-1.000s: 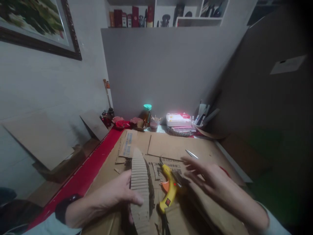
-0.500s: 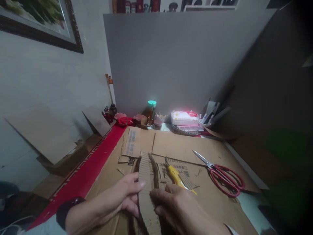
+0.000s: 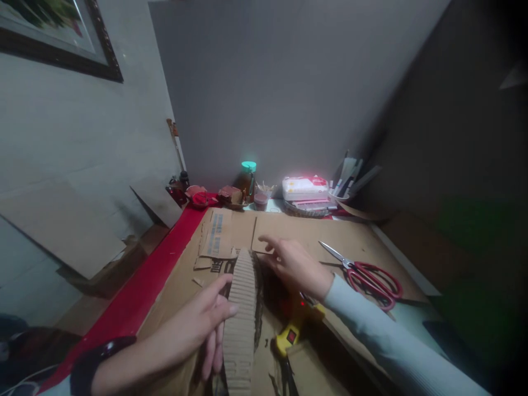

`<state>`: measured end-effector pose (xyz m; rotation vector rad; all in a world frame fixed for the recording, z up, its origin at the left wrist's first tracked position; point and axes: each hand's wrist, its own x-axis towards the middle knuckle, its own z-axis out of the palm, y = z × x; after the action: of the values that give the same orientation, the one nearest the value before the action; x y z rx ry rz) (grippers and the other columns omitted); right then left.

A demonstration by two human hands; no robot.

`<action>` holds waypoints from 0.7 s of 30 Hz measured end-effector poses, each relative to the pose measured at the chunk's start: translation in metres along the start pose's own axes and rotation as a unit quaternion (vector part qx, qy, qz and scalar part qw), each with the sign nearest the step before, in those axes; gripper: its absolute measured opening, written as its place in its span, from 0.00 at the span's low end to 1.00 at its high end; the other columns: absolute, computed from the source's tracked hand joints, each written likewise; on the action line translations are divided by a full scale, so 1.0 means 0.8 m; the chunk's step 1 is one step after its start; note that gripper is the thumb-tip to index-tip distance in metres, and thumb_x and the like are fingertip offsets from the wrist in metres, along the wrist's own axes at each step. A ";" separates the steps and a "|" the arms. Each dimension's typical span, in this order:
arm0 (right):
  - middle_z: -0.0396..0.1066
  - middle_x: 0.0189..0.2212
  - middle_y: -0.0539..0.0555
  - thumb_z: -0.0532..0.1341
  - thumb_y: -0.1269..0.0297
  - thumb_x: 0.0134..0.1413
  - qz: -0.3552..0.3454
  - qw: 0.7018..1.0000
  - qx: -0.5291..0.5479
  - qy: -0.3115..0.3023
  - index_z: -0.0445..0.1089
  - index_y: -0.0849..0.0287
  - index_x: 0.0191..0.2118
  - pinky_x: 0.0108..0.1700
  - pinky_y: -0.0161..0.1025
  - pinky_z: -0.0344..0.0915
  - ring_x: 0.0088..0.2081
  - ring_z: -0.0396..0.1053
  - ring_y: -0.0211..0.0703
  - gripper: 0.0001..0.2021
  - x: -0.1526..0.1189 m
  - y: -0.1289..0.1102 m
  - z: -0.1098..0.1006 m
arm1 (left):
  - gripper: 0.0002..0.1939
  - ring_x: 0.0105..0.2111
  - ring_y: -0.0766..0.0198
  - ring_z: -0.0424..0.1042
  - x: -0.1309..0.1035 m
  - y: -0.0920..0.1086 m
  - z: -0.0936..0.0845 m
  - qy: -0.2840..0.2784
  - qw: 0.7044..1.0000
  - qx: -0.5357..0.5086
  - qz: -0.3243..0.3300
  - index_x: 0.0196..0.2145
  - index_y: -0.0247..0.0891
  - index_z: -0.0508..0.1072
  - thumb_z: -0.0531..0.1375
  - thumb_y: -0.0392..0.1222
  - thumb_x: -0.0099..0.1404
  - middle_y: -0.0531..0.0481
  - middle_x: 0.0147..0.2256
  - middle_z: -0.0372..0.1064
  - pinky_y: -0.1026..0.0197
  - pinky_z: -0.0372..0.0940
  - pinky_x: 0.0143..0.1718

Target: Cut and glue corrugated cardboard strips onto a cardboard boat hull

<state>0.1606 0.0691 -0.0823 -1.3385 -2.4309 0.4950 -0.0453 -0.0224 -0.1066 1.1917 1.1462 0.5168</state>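
My left hand (image 3: 216,324) grips the left edge of a ribbed cardboard strip (image 3: 241,319), thumb on top and fingers beneath. My right hand (image 3: 284,261) is just right of the strip's far end, its fingers apart and nothing between them. Below my right forearm a yellow tool (image 3: 287,336) shows in part, with a black cord at its near end. Red-handled scissors (image 3: 373,280) lie to the right on the cardboard sheet (image 3: 305,228). A cardboard piece with blue print (image 3: 217,234) lies beyond my left hand.
Along the back stand a jar with a teal lid (image 3: 248,179), a tissue pack (image 3: 305,188) and a cup of pens and strips (image 3: 342,190). A grey panel (image 3: 264,82) rises behind. Red cloth (image 3: 136,291) runs along the left edge.
My right hand has left the strip's side and moved farther forward, with its fingers spread. My left hand keeps hold of the strip. The view has tilted down a little.
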 end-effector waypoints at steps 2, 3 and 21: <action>0.74 0.49 0.61 0.59 0.66 0.64 -0.005 1.000 0.007 0.001 0.64 0.62 0.59 0.49 0.50 0.68 0.46 0.74 0.50 0.19 0.014 0.006 0.005 | 0.46 0.10 0.67 0.58 0.000 -0.003 -0.002 0.020 0.999 0.023 -0.008 0.67 0.26 0.37 0.52 0.59 0.65 0.61 0.12 0.64 0.68 0.49 0.12; 0.73 0.50 0.60 0.59 0.65 0.65 -0.010 1.000 0.013 -0.003 0.64 0.61 0.59 0.50 0.52 0.68 0.47 0.73 0.49 0.19 0.020 0.008 0.007 | 0.45 0.10 0.68 0.55 0.000 -0.005 -0.002 0.034 0.999 0.034 -0.008 0.67 0.27 0.40 0.53 0.59 0.64 0.63 0.11 0.60 0.67 0.48 0.12; 0.74 0.39 0.53 0.61 0.61 0.63 -0.036 0.997 0.060 -0.013 0.71 0.62 0.45 0.42 0.46 0.72 0.38 0.74 0.43 0.10 0.037 0.011 0.019 | 0.34 0.22 0.65 0.58 0.002 -0.002 0.001 0.127 0.982 0.111 0.089 0.61 0.36 0.55 0.58 0.49 0.62 0.60 0.23 0.56 0.62 0.52 0.25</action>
<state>0.1454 0.0965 -0.0966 -1.1998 -2.4187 0.6325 -0.0441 -0.0221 -0.1084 1.4621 1.3475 0.7066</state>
